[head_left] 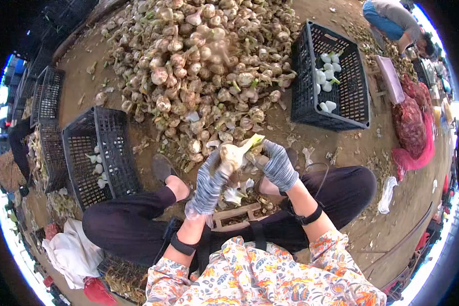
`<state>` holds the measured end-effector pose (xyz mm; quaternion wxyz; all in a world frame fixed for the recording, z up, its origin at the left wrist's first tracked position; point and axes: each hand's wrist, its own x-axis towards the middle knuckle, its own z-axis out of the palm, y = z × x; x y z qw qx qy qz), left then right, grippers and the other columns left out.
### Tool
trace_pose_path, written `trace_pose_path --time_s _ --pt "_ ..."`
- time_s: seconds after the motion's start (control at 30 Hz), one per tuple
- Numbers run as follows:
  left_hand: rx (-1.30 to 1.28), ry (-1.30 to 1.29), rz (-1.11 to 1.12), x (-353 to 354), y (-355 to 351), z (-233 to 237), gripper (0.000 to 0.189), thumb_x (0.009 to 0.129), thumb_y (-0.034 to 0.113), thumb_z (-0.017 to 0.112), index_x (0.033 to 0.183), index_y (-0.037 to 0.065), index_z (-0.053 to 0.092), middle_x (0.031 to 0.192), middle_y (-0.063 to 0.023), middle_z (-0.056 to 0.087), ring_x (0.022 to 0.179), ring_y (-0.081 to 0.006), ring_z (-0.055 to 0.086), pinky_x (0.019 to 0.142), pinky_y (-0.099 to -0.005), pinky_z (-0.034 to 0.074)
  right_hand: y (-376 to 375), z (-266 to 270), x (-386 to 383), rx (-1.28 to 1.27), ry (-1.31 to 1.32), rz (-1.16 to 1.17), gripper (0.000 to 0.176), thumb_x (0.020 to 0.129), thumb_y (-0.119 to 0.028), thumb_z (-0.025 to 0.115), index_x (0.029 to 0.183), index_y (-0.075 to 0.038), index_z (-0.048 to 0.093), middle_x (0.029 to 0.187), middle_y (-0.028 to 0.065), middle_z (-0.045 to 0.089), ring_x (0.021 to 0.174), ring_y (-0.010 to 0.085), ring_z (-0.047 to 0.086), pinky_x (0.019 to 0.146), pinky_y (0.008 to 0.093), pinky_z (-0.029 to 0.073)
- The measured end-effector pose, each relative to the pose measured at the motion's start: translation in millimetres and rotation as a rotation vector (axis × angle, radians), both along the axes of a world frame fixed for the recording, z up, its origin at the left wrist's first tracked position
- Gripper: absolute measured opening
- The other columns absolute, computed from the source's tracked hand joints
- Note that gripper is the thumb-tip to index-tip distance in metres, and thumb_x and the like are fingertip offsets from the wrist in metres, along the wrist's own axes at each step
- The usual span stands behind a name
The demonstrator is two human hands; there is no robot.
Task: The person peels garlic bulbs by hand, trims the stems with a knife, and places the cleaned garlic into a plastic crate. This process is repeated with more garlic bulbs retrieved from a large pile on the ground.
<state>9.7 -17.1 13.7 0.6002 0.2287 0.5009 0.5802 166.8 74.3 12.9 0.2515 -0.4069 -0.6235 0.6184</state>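
Observation:
Over my lap, my left hand (209,186), in a striped grey glove, is closed around a garlic bulb (231,155). Its pale green stem points up and to the right. Close against the bulb's right side is my right hand (279,166), also gloved, with its fingers curled in beside the stem; what they grip is hidden. Below the hands, peeled garlic scraps (234,196) lie by a wooden frame (237,215) between my legs. A large heap of unpeeled garlic (204,66) rises just ahead of me.
A black crate (303,109) with several white bulbs stands at the right. Another black crate (120,153), at the left, also holds white bulbs. Farther right are a pink-red mesh sack (413,127) and a bent-over person (392,20). A white sack (74,250) lies lower left.

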Motion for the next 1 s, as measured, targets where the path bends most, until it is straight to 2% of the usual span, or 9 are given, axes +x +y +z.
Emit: trace_pose_path --time_s 0.07,0.3,0.37,0.43,0.47,0.57,0.63,0.83,1.0 --pt "-0.089 -0.304 0.102 2.6 1.9 1.3 0.048 0.083 0.050 0.050 0.105 0.008 0.055 0.085 0.0000 0.058 0.071 -0.0100 0.055 0.061 -0.0189 0.045 -4.2 10.5 -2.8 0.049 -0.021 0.015 0.020 0.076 -0.009 0.060 0.093 0.002 0.059 0.079 0.0132 0.062 0.072 0.0146 0.057 0.067 0.0288 0.046" --pt "-0.568 -0.311 -0.065 -22.1 15.4 -52.8 0.055 0.082 0.061 0.042 0.093 0.010 0.060 0.074 -0.0012 0.061 0.062 -0.0141 0.057 0.057 -0.0267 0.046 -16.7 3.0 -9.5 -0.030 -0.055 0.195 0.023 0.074 -0.006 0.062 0.096 0.001 0.058 0.084 0.0048 0.062 0.077 0.0087 0.054 0.072 0.0254 0.046" --pt "-0.484 -0.297 -0.005 -23.2 6.8 -62.0 0.051 0.083 0.054 0.047 0.097 0.006 0.060 0.079 -0.0026 0.061 0.069 -0.0142 0.057 0.065 -0.0278 0.047 -21.2 -10.7 -8.5 -0.075 0.004 0.112 0.022 0.076 -0.004 0.059 0.098 0.001 0.057 0.084 0.0036 0.061 0.078 0.0081 0.053 0.072 0.0245 0.045" --pt "-0.062 0.496 0.307 -10.7 9.3 -4.1 0.041 0.084 0.037 0.056 0.103 0.001 0.058 0.089 -0.0044 0.059 0.080 -0.0152 0.056 0.071 -0.0286 0.046 -19.0 -9.6 -12.4 -0.279 0.086 -0.033 0.024 0.077 -0.003 0.057 0.101 0.000 0.056 0.086 0.0032 0.060 0.079 0.0080 0.052 0.072 0.0234 0.045" --pt "0.118 0.674 0.269 -8.4 6.2 6.5 0.031 0.080 0.020 0.063 0.104 0.001 0.056 0.096 -0.0073 0.056 0.086 -0.0177 0.054 0.076 -0.0281 0.045 -20.6 -12.9 -13.7 -0.197 0.009 -0.062 0.028 0.077 -0.002 0.047 0.103 0.004 0.053 0.086 0.0097 0.061 0.078 0.0113 0.053 0.071 0.0247 0.044" --pt "0.148 0.894 -0.012 -0.1 6.6 22.1 0.029 0.076 0.015 0.064 0.103 0.004 0.057 0.095 -0.0116 0.055 0.087 -0.0223 0.054 0.077 -0.0297 0.044 -23.7 -5.1 -16.0 -0.172 -0.055 -0.054 0.027 0.077 -0.002 0.046 0.102 0.005 0.052 0.092 0.0113 0.060 0.083 0.0127 0.053 0.074 0.0256 0.044" --pt "0.110 0.780 -0.037 -5.4 5.8 -0.4 0.032 0.075 0.021 0.066 0.101 0.004 0.058 0.097 -0.0105 0.056 0.095 -0.0237 0.052 0.085 -0.0332 0.040 -26.3 -27.9 -17.7 0.334 -0.072 -0.044 0.025 0.077 -0.002 0.047 0.101 0.004 0.053 0.095 0.0110 0.056 0.090 0.0181 0.053 0.079 0.0270 0.043" --pt "0.122 0.880 0.091 3.0 5.4 -7.1 0.026 0.073 0.013 0.065 0.096 0.003 0.059 0.097 -0.0153 0.052 0.095 -0.0322 0.049 0.087 -0.0377 0.038 -27.1 -24.3 -18.9 -0.495 0.330 -0.281 0.022 0.080 -0.010 0.049 0.099 0.000 0.056 0.086 0.0061 0.060 0.073 0.0150 0.059 0.065 0.0260 0.049" --pt "0.102 0.831 0.030 -9.6 4.7 -15.5 0.026 0.071 0.006 0.060 0.097 0.005 0.059 0.098 -0.0141 0.054 0.091 -0.0312 0.053 0.085 -0.0352 0.040 -24.3 -9.3 -26.0 -0.326 0.275 -0.256 0.024 0.080 -0.012 0.049 0.097 0.002 0.056 0.086 0.0077 0.060 0.070 0.0151 0.059 0.062 0.0261 0.050"
